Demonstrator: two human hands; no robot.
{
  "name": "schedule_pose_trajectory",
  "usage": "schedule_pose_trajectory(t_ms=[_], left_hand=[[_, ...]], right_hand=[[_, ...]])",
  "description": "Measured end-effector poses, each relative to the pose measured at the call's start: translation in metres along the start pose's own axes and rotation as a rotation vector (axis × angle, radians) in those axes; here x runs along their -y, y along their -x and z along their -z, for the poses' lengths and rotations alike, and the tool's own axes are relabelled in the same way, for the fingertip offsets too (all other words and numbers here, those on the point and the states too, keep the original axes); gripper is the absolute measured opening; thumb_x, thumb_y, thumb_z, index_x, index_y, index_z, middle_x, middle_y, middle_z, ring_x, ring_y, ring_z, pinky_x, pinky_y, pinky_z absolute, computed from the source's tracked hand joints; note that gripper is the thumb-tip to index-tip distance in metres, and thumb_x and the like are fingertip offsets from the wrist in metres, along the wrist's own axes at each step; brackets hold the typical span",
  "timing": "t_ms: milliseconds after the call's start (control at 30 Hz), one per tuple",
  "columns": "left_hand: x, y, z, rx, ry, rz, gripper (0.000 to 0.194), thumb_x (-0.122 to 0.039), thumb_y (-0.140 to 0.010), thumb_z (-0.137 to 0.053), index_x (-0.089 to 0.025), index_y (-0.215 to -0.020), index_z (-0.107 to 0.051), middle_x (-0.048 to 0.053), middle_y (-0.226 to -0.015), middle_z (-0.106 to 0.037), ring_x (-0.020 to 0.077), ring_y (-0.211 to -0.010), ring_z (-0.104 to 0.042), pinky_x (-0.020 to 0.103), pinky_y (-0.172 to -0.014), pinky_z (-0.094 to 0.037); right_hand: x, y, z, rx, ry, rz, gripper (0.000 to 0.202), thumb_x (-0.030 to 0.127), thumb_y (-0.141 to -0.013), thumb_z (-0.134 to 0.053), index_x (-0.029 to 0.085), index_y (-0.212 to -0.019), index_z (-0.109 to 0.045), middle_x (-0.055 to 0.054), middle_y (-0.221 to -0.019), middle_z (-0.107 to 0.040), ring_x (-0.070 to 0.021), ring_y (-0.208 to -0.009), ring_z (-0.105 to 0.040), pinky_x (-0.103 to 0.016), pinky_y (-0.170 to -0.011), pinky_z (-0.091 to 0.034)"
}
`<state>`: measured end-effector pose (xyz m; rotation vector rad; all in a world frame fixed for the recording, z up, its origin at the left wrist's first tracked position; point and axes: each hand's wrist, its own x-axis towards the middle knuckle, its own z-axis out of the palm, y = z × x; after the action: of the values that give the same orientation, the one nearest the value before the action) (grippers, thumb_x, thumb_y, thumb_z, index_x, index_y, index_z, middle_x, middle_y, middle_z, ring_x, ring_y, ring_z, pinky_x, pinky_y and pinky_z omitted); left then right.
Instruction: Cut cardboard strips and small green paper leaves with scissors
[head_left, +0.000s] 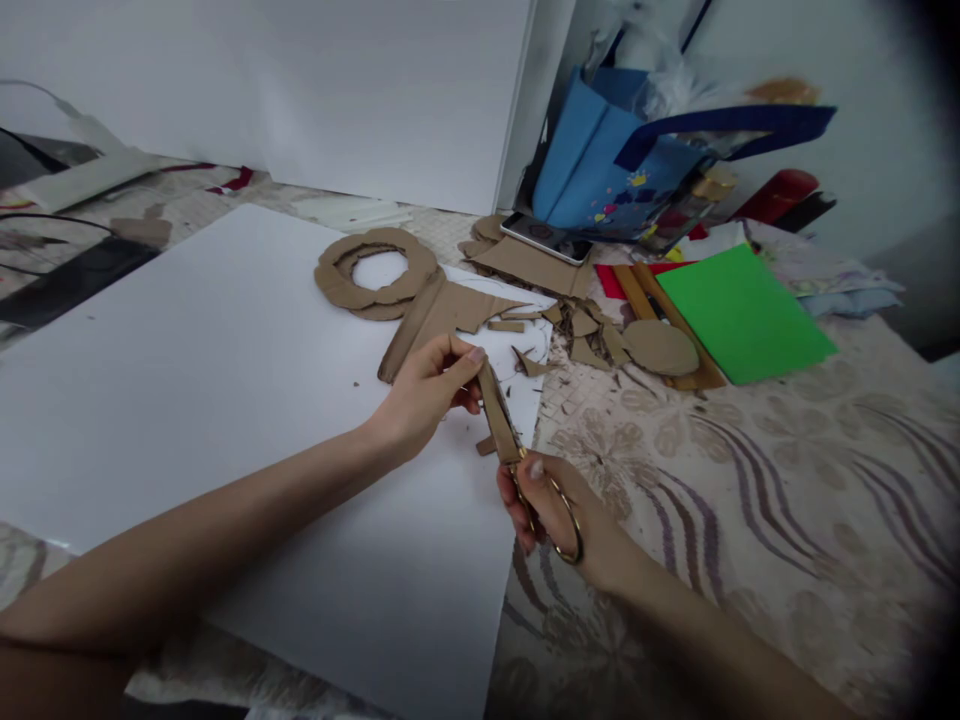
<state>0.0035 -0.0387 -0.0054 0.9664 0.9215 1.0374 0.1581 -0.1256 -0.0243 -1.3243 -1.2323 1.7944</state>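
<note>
Cardboard scraps (pixel 589 330) (brown, jagged) clutter the upper right edge of the white sheet (pixel 225 330); the left hand (pixel 439 385) pinches the cardboard strip (pixel 496 410), the right hand (pixel 559 500) grips scissors (pixel 571 535) at its lower end.

Green sheet (pixel 746 312), blue bag (pixel 600 150), beige tablecloth (pixel 645 470) with purple-brown waves.

The scene was viewed from the person's head, with the camera faced forward and steeply down over the bench (pixel 637 440). The left hand (pixel 427 390) and right hand (pixel 559 505) were framed centrally, at close range, below the upright white panel (pixel 375 90).
</note>
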Motion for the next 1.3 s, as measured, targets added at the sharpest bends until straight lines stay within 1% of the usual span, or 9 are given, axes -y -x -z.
schedule_pose_trajectory(t_ms=[167,233,367,667,900,1067,1200,1300], left_hand=[[0.002,-0.001,0.000,0.002,0.008,0.008,0.014,-0.019,-0.088,-0.051,-0.015,-0.075,-0.049,-0.002,-0.061,-0.054,0.0054,-0.048,-0.050,0.019,-0.048,-0.041],[0.001,-0.001,0.000,0.002,-0.001,0.002,0.014,-0.018,-0.088,-0.051,-0.014,-0.075,-0.049,-0.003,-0.060,-0.054,0.0054,-0.048,-0.050,0.019,-0.048,-0.041],[0.001,-0.001,-0.001,-0.008,-0.012,-0.001,0.014,-0.017,-0.088,-0.051,-0.014,-0.075,-0.049,-0.003,-0.060,-0.053,0.0055,-0.048,-0.049,0.019,-0.048,-0.042],[0.003,-0.001,-0.002,-0.022,0.011,0.000,0.015,-0.017,-0.089,-0.049,-0.014,-0.074,-0.049,-0.002,-0.060,-0.053,0.0057,-0.050,-0.049,0.019,-0.048,-0.042],[0.005,-0.003,-0.001,-0.012,0.026,-0.003,0.015,-0.017,-0.088,-0.050,-0.014,-0.073,-0.050,-0.003,-0.059,-0.053,0.0054,-0.049,-0.049,0.018,-0.047,-0.042],[0.001,-0.003,0.000,-0.009,0.013,-0.006,0.015,-0.016,-0.088,-0.050,-0.014,-0.074,-0.050,-0.002,-0.059,-0.053,0.0055,-0.048,-0.049,0.019,-0.047,-0.041],[0.000,-0.003,0.001,-0.023,0.020,-0.007,0.014,-0.016,-0.088,-0.050,-0.014,-0.074,-0.050,-0.002,-0.060,-0.053,0.0054,-0.048,-0.050,0.018,-0.047,-0.041],[0.002,-0.002,0.001,-0.014,0.025,-0.004,0.013,-0.016,-0.087,-0.051,-0.014,-0.074,-0.050,-0.002,-0.062,-0.054,0.0051,-0.049,-0.050,0.018,-0.047,-0.042]], right_hand=[[0.002,0.001,-0.003,-0.003,0.008,0.013,0.058,0.075,-0.076,-0.040,0.018,-0.068,-0.047,0.003,-0.057,-0.043,-0.0076,-0.047,-0.043,-0.021,-0.045,-0.042],[0.003,0.002,-0.004,-0.012,0.007,0.006,0.060,0.076,-0.074,-0.040,0.017,-0.067,-0.048,0.003,-0.056,-0.044,-0.0078,-0.047,-0.044,-0.021,-0.045,-0.042],[0.002,0.001,-0.007,-0.049,-0.036,-0.031,0.063,0.080,-0.069,-0.042,0.017,-0.066,-0.049,0.004,-0.052,-0.042,-0.0073,-0.042,-0.042,-0.020,-0.040,-0.040],[-0.005,0.002,-0.015,-0.078,-0.067,-0.017,0.061,0.076,-0.075,-0.039,0.017,-0.065,-0.049,0.004,-0.049,-0.042,-0.0066,-0.040,-0.042,-0.018,-0.038,-0.040],[-0.003,0.001,-0.021,-0.138,-0.073,-0.043,0.060,0.076,-0.073,-0.042,0.018,-0.063,-0.048,0.006,-0.048,-0.038,-0.0062,-0.039,-0.037,-0.018,-0.035,-0.038],[-0.002,0.000,-0.022,-0.165,-0.048,-0.046,0.058,0.074,-0.073,-0.044,0.018,-0.060,-0.046,0.006,-0.045,-0.037,-0.0055,-0.037,-0.034,-0.017,-0.032,-0.033],[-0.003,-0.003,-0.017,-0.132,-0.040,-0.026,0.058,0.075,-0.072,-0.045,0.018,-0.060,-0.045,0.007,-0.045,-0.036,-0.0046,-0.036,-0.032,-0.016,-0.032,-0.033],[-0.004,-0.005,-0.011,-0.076,-0.068,-0.013,0.058,0.075,-0.072,-0.045,0.018,-0.063,-0.046,0.006,-0.048,-0.040,-0.0050,-0.038,-0.037,-0.017,-0.035,-0.036]])
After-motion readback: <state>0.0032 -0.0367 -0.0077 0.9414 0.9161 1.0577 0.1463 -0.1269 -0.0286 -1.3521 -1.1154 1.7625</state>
